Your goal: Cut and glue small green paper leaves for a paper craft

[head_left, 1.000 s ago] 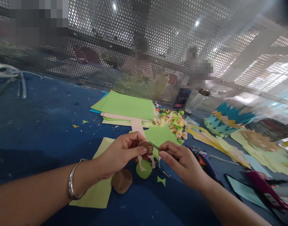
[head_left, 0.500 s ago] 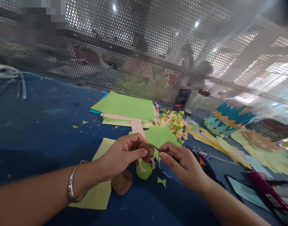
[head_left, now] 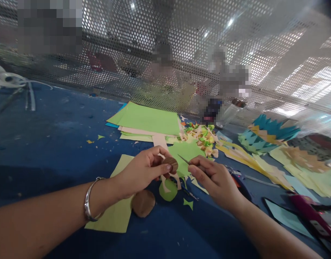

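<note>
My left hand (head_left: 151,166) pinches a small round brown disc (head_left: 171,164) with a wood-like grain between thumb and fingers. In my right hand (head_left: 215,180) is a thin pointed metal tool (head_left: 183,159); its tip points left toward the disc, slightly apart from it, and its other end is hidden in the fingers. Below my left hand a larger brown round piece (head_left: 143,203) lies partly against a pale yellow-green sheet (head_left: 113,212). A green paper circle (head_left: 168,190) and a green paper scrap (head_left: 188,204) rest on the blue table between the hands.
Stacked coloured paper (head_left: 154,117) lies behind my hands, next to a heap of paper curls (head_left: 204,138). To the right are yellow paper strips (head_left: 243,156), a blue zigzag paper crown (head_left: 274,131) and a magenta device (head_left: 308,212). A perforated metal screen (head_left: 122,46) borders the table's back.
The pointed tool has drawn back from the disc's edge, leaving a visible gap as my right hand shifts right. My left hand still holds the disc. The view has shifted slightly.
</note>
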Tool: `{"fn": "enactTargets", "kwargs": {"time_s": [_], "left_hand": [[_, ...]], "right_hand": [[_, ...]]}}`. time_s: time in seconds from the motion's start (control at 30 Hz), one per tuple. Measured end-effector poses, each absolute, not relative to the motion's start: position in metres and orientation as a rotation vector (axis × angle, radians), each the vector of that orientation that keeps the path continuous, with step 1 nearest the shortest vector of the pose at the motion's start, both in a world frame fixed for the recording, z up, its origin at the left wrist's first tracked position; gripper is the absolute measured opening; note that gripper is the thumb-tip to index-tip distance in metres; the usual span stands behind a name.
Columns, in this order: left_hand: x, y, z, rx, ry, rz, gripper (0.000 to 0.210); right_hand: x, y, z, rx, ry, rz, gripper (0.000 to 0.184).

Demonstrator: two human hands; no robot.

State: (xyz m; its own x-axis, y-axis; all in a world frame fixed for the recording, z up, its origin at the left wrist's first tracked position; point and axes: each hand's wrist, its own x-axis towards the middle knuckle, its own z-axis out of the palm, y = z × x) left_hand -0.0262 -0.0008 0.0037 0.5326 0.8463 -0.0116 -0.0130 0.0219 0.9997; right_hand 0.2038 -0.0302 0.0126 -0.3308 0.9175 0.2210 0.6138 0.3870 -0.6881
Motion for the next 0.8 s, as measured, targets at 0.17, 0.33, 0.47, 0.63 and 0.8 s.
{"fn": "enactTargets", "kwargs": {"time_s": [0.17,0.33,0.47,0.63,0.8], "left_hand": [[-0.031,0.003,0.011,1.504,0.863,0.771,0.01],[-0.033,-0.004,0.015,1.743,0.777,0.496,0.018],[-0.031,-0.01,0.006,2.186,0.87,0.377,0.019],[-0.031,-0.011,0.003,2.491,0.88,0.287,0.026],[-0.032,-0.008,0.003,2.607,0.956,0.257,0.031]], "right_hand": [[0.208,-0.029,0.009,-1.339,-2.043,0.629,0.028],[0.211,-0.027,0.006,-1.303,-2.015,0.566,0.03],[0.211,-0.028,0.005,-1.297,-2.039,0.446,0.03],[0.209,-0.03,0.003,-1.319,-2.115,0.316,0.03],[0.208,-0.026,0.001,-1.476,-2.253,0.184,0.028]]}}
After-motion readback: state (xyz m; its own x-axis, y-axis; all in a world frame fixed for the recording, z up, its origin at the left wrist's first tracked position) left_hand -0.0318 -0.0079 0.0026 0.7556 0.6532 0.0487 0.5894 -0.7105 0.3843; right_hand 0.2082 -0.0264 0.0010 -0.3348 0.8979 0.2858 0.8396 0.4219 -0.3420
